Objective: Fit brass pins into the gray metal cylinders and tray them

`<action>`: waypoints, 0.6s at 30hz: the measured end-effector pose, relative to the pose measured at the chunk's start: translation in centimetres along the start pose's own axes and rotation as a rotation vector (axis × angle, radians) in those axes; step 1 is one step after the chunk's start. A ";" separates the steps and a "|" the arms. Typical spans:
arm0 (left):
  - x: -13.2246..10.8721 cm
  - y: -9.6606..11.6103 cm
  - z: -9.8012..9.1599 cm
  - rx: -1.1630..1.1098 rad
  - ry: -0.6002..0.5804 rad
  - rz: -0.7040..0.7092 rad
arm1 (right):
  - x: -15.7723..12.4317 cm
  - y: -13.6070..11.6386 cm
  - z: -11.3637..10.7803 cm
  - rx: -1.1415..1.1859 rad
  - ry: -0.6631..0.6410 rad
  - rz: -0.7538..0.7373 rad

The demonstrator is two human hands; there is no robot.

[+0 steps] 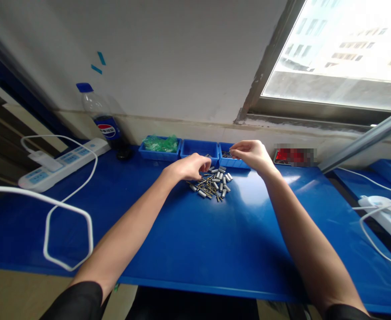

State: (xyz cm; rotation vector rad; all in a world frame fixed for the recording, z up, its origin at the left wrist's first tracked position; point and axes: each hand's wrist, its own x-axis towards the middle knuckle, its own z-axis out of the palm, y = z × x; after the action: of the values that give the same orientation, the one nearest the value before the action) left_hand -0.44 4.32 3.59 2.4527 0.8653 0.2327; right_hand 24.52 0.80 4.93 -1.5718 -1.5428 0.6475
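A loose pile of small silver metal cylinders and thin brass-and-dark pins (210, 186) lies on the blue table. My left hand (193, 166) hangs over the pile's far left side, its fingers curled downward; what they hold, if anything, is hidden. Just behind it stands the middle blue bin (198, 146), where a small silver piece shows by my knuckles. My right hand (250, 153) is over the right blue bin (235, 162), thumb and fingertips pinched together. Small dark metal pieces (227, 154) lie in that bin. Anything in the pinch is too small to name.
Green plastic wrap (160, 143) fills the left blue bin (158, 155). A cola bottle (103, 120) and a white power strip (65, 164) stand at the left, with a white cable (90, 226) looping over the table. At right are a red item (292, 156), a metal post (365, 138) and another power strip (387, 218).
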 end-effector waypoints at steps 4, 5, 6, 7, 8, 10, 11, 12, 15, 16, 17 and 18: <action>0.2 0.2 0.7 0.039 -0.058 -0.025 | 0.4 0.7 -0.4 -0.022 -0.022 0.036; 0.3 0.3 0.8 0.038 -0.057 -0.031 | 0.4 0.7 -0.4 -0.013 -0.039 0.039; 0.3 0.4 0.9 0.038 -0.055 -0.033 | 0.4 0.7 -0.3 -0.005 -0.054 0.037; 0.4 0.4 0.9 0.038 -0.051 -0.032 | 0.4 0.6 -0.2 0.000 -0.068 0.033; 0.4 0.5 1.0 0.035 -0.047 -0.029 | 0.3 0.5 0.0 0.003 -0.084 0.026; 0.4 0.5 1.1 0.022 -0.033 -0.023 | 0.2 0.3 0.2 0.002 -0.111 0.013; 0.4 0.5 1.1 0.015 -0.026 -0.021 | 0.2 0.3 0.2 0.000 -0.122 0.009; 0.4 0.4 1.1 0.010 -0.023 -0.021 | 0.1 0.3 0.3 -0.004 -0.131 0.007; 0.4 0.3 0.9 0.023 -0.012 -0.022 | 0.1 0.3 0.3 -0.014 -0.140 0.007; 0.4 0.3 0.7 0.030 -0.003 -0.019 | 0.1 0.3 0.3 -0.014 -0.141 0.005; 0.4 0.3 0.5 0.033 0.010 -0.013 | 0.0 0.2 0.3 -0.013 -0.144 0.003; 0.3 0.3 0.3 0.029 0.027 -0.005 | 0.0 0.2 0.3 -0.010 -0.149 0.002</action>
State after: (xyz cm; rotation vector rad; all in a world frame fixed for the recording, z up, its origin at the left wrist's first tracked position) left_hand 0.09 4.20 3.50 2.4792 0.8921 0.2536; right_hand 24.35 0.89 4.60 -1.5616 -1.6556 0.7742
